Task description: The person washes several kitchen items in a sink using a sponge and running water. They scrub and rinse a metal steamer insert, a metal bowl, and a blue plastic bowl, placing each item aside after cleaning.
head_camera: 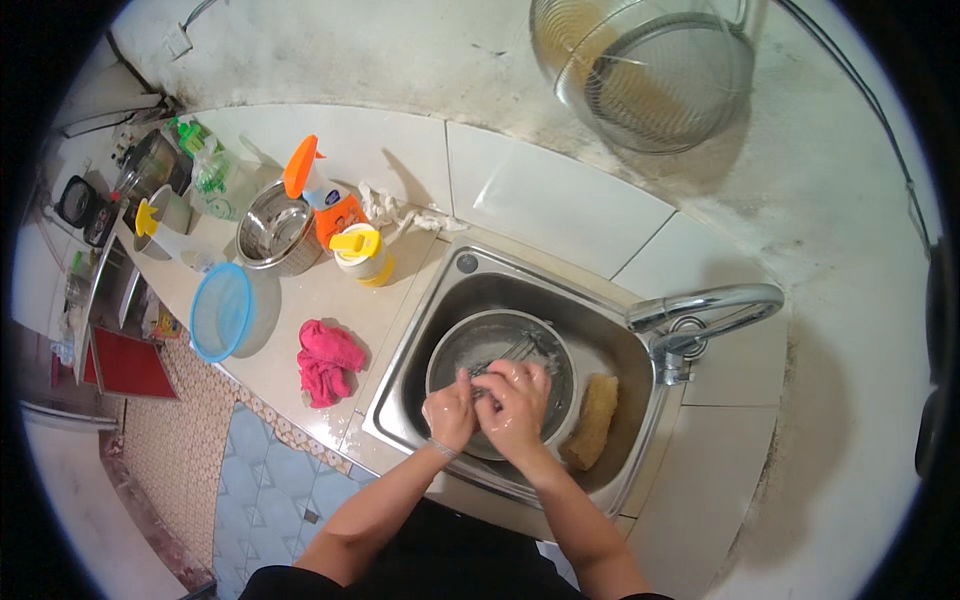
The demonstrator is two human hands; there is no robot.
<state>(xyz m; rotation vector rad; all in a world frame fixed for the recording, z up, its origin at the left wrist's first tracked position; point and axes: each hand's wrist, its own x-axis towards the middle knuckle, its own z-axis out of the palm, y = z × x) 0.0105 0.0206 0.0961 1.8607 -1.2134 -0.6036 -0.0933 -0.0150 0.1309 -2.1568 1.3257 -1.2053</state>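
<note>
Both wet hands are over a round metal basin (442,341) that holds water and stands in the stainless-steel sink (397,405). My left hand (450,416) is closed around a metal kitchen utensil (523,346), whose slotted or wire end points up and right in the basin. My right hand (516,405) curls its fingers over the same utensil, close beside my left thumb. Part of the utensil is hidden by my fingers, and whether a scrubber is also between them I cannot tell. A tan loofah-like sponge (592,424) leans in the sink, right of the basin.
A chrome faucet (705,304) arches at the sink's right. On the counter at left are a pink cloth (328,360), a blue-rimmed bowl (221,311), a yellow-lidded container (364,255), an orange spray bottle (337,214) and metal bowls (277,229). Wire strainers (652,82) hang above.
</note>
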